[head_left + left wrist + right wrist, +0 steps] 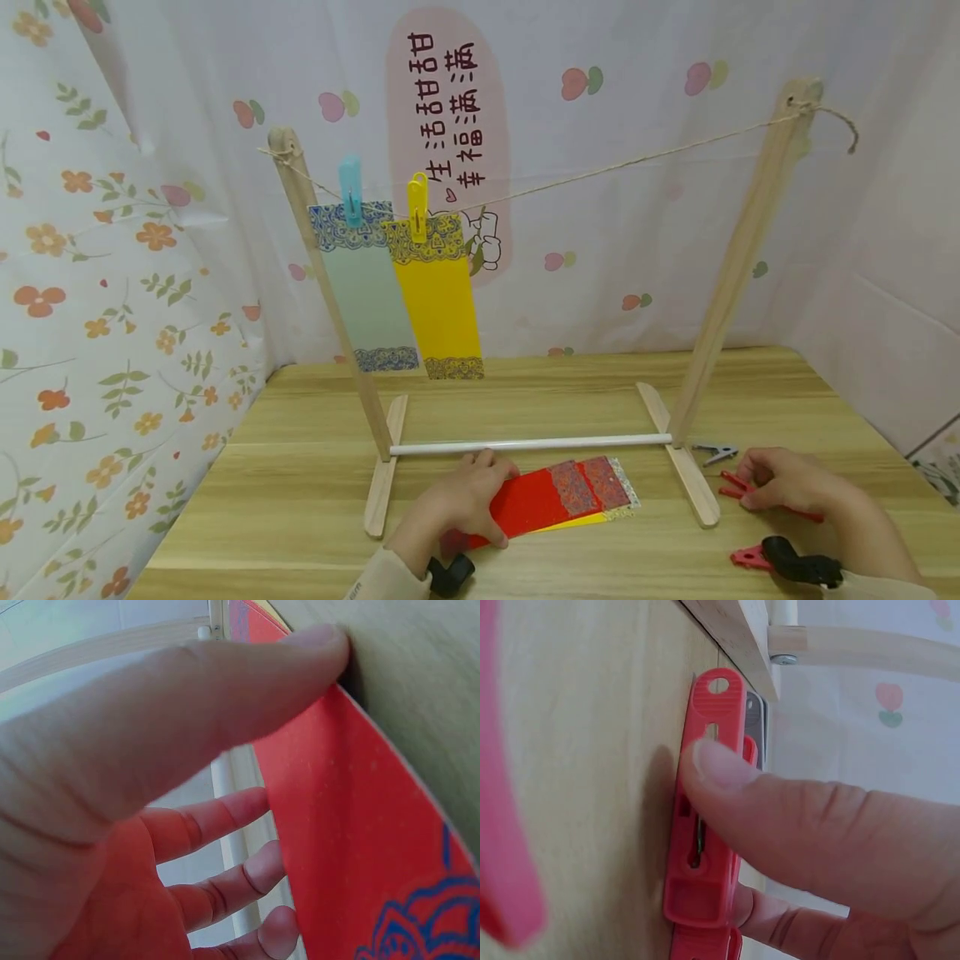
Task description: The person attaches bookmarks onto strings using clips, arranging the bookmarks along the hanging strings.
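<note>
My left hand (467, 493) grips a red card (528, 504) across its width, the thumb on the near edge and fingertips at the far one. The card has a blue lace-like pattern and bows slightly in the left wrist view. Another red-patterned card and a yellow card (577, 522) show from under it. My right hand (798, 482) pinches a red clothespin (697, 892) between thumb and fingers, close over the table. A second red clothespin (806, 514) lies below that hand, and a grey clothespin (716, 453) just beyond it.
A wooden frame (738, 275) with a white crossbar (525, 444) stands behind the cards. From its twine (622, 169) hang a pale green card (372, 292) under a blue clothespin (351, 193) and a yellow card (438, 304) under a yellow clothespin (417, 208). A pink clothespin (750, 558) lies front right.
</note>
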`<state>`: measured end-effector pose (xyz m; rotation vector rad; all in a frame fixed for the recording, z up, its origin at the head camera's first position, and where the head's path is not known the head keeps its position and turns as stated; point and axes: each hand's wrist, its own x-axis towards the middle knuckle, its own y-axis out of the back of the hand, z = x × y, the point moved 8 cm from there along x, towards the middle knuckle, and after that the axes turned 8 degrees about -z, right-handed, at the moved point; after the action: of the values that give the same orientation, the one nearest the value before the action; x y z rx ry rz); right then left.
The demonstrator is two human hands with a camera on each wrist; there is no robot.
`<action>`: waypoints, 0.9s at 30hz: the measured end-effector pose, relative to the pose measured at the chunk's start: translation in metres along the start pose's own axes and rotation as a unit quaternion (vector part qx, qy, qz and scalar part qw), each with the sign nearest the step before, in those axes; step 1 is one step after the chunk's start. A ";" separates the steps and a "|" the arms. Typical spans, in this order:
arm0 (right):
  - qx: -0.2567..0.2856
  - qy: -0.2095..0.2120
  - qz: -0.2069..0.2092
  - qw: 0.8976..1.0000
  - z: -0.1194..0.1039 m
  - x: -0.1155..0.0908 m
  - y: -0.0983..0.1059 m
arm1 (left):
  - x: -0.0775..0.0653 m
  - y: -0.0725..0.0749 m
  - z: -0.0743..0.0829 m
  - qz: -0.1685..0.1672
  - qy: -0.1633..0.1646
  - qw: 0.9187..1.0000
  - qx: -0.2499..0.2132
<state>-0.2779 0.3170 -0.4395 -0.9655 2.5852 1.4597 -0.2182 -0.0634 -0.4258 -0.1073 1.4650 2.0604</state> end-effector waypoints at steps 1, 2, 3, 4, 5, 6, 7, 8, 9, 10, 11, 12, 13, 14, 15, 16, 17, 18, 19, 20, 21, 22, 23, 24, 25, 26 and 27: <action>-0.005 -0.005 0.003 1.000 0.000 0.000 0.001 | 0.000 0.000 0.000 0.003 -0.003 1.000 0.000; -0.008 -0.010 0.006 1.000 -0.001 0.000 0.001 | 0.000 0.001 0.000 0.006 -0.007 1.000 -0.003; -0.008 -0.013 0.008 1.000 -0.002 0.000 0.002 | 0.000 0.002 0.000 0.010 -0.009 1.000 -0.006; -0.005 -0.007 0.009 1.000 -0.003 0.001 0.002 | -0.001 0.003 0.000 0.012 -0.012 1.000 -0.011; 0.001 -0.004 0.008 1.000 -0.004 0.001 0.002 | -0.001 0.004 0.000 0.017 -0.014 1.000 -0.014; 0.008 0.005 0.008 1.000 -0.006 0.002 0.002 | -0.001 0.005 -0.001 0.020 -0.015 1.000 -0.018; 0.015 0.013 0.008 1.000 -0.007 0.002 0.003 | -0.001 0.007 -0.001 0.022 -0.016 0.999 -0.025; 0.021 0.022 0.008 1.000 -0.009 0.002 0.003 | -0.001 0.008 -0.001 0.026 -0.020 0.999 -0.030; 0.026 0.028 0.009 0.999 -0.010 0.002 0.003 | -0.001 0.009 -0.001 0.029 -0.022 0.999 -0.035; 0.028 0.030 0.010 0.999 -0.010 0.002 0.004 | -0.001 0.010 -0.001 0.033 -0.023 0.998 -0.042; 0.028 0.026 0.014 0.999 -0.010 0.002 0.005 | 0.000 0.011 -0.002 0.037 -0.025 0.998 -0.047; 0.030 0.022 0.017 0.999 -0.010 0.002 0.006 | 0.000 0.012 -0.002 0.041 -0.025 0.998 -0.052; 0.029 0.015 0.020 0.999 -0.009 0.002 0.006 | 0.001 0.012 -0.002 0.044 -0.025 0.997 -0.050; 0.028 0.007 0.025 0.999 -0.009 0.002 0.007 | 0.001 0.012 -0.003 0.045 -0.023 0.998 -0.048; 0.027 0.000 0.029 0.999 -0.008 0.002 0.008 | 0.001 0.011 -0.003 0.041 -0.019 0.998 -0.043; 0.028 -0.006 0.031 0.999 -0.008 0.001 0.009 | 0.000 0.010 -0.002 0.039 -0.017 0.999 -0.031; 0.027 -0.010 0.035 0.999 -0.008 0.001 0.009 | 0.001 0.009 -0.002 0.035 -0.014 0.999 -0.020; 0.027 -0.013 0.039 0.999 -0.008 0.001 0.010 | 0.000 0.008 -0.002 0.030 -0.011 0.999 -0.008; 0.026 -0.014 0.042 0.999 -0.008 0.000 0.011 | 0.000 0.006 -0.001 0.024 -0.008 1.000 0.005; 0.027 -0.014 0.045 0.999 -0.008 0.000 0.011 | 0.000 0.005 0.000 0.020 -0.006 1.000 0.015; 0.030 -0.014 0.046 0.998 -0.009 -0.001 0.012 | 0.000 0.004 0.001 0.019 -0.007 1.000 0.024; 0.033 -0.013 0.048 0.998 -0.009 -0.001 0.012 | 0.000 0.004 0.002 0.019 -0.007 0.999 0.029; 0.035 -0.012 0.050 0.998 -0.009 -0.002 0.012 | -0.001 0.003 0.002 0.017 -0.005 0.999 0.030; 0.038 -0.010 0.051 0.998 -0.009 -0.003 0.013 | -0.001 0.003 0.003 0.017 -0.005 0.999 0.035; 0.043 -0.008 0.050 0.998 -0.010 -0.004 0.013 | -0.002 0.002 0.004 0.015 -0.004 0.999 0.039; 0.047 -0.009 0.050 0.998 -0.009 -0.004 0.013 | -0.002 0.002 0.004 0.014 -0.004 0.999 0.040; 0.048 -0.007 0.051 0.998 -0.009 -0.005 0.013 | -0.002 0.001 0.004 0.012 -0.004 0.999 0.041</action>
<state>-0.2776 0.3171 -0.4229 -0.8207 2.7026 1.3434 -0.2154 -0.0608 -0.4223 -0.0484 1.5505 2.0141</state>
